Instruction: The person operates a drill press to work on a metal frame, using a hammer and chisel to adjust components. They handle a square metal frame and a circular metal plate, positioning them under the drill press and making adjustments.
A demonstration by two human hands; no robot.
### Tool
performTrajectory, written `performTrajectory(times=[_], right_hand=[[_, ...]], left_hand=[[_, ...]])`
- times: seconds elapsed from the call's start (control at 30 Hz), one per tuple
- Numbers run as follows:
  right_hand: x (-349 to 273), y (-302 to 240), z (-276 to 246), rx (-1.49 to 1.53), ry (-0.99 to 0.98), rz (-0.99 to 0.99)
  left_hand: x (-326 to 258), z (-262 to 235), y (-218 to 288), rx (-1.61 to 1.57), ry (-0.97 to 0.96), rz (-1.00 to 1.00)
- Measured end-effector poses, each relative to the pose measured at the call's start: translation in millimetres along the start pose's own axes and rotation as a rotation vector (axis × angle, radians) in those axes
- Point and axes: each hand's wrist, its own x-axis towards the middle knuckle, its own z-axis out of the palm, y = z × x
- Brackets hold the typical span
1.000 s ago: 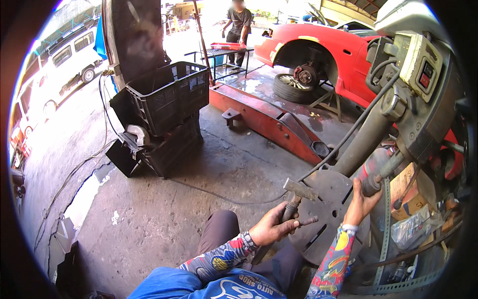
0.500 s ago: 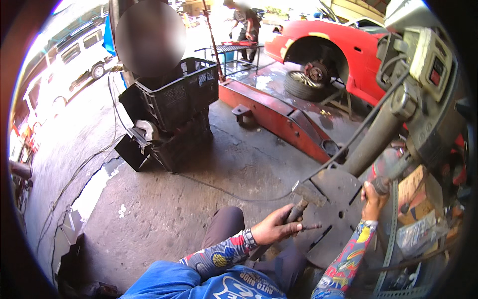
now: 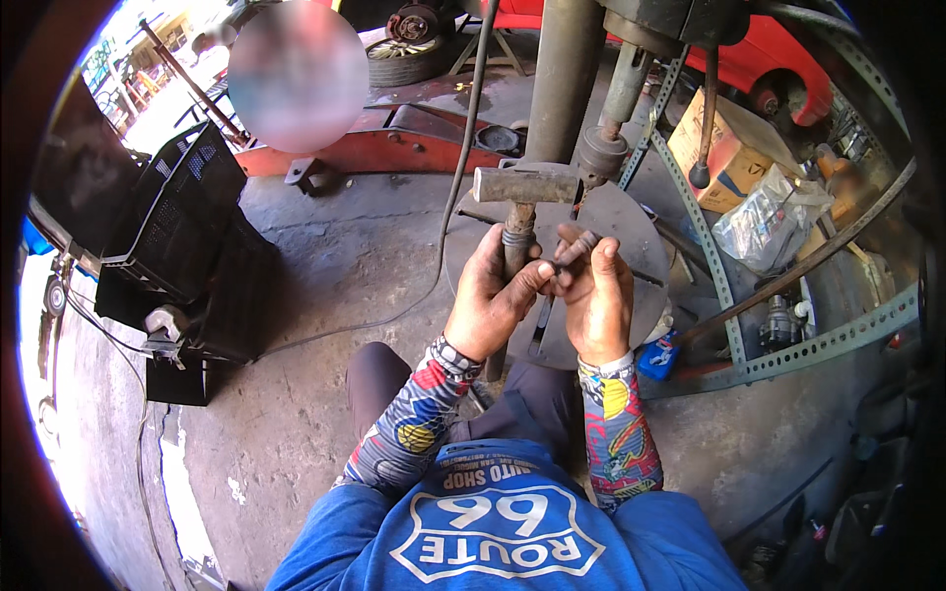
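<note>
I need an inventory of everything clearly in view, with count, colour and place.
hammer: one, greyish, centre
small rod: one, rusty, beside hammer handle
drill press: one, grey, beyond hammer
cables: at least two, dark, left
floor jack: one, red, upper left
wheel: one, dark, beyond jack
car: one, red, upper right
crate: one, black, left
cardboard box: one, brown, right
bag: one, clear, beside box
perforated frame: one, grey, right
container: one, blue, near frame
left hand: one, bare, around hammer handle
right hand: one, bare, touching rod
sleeves: two, multicoloured, forearms
shirt: one, blue, bottom
</note>
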Motion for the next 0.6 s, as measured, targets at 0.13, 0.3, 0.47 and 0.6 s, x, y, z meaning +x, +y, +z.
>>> performTrajectory(times=[0.13, 0.3, 0.47, 0.6], right_hand=[[14.7, 1.2, -1.5, -0.043, -0.085, 0.111], [56.7, 8.5, -0.3, -0.128, 0.065, 0.047], [84.7, 14.5, -4.6, -0.17, 0.111, 0.014], [81.7, 18.6, -2.6, -0.107, 0.139, -0.027]], left_hand=[[5.6, 7.1, -4.3, 0.12, 0.153, 0.031], [-18.2, -2.8, -0.7, 0.088, 0.349, -0.064], [-45.6, -27.7, 3.9, 0.077, 0.451, -0.118], [-50.2, -39.2, 2.9, 0.084, 0.516, -0.095]])
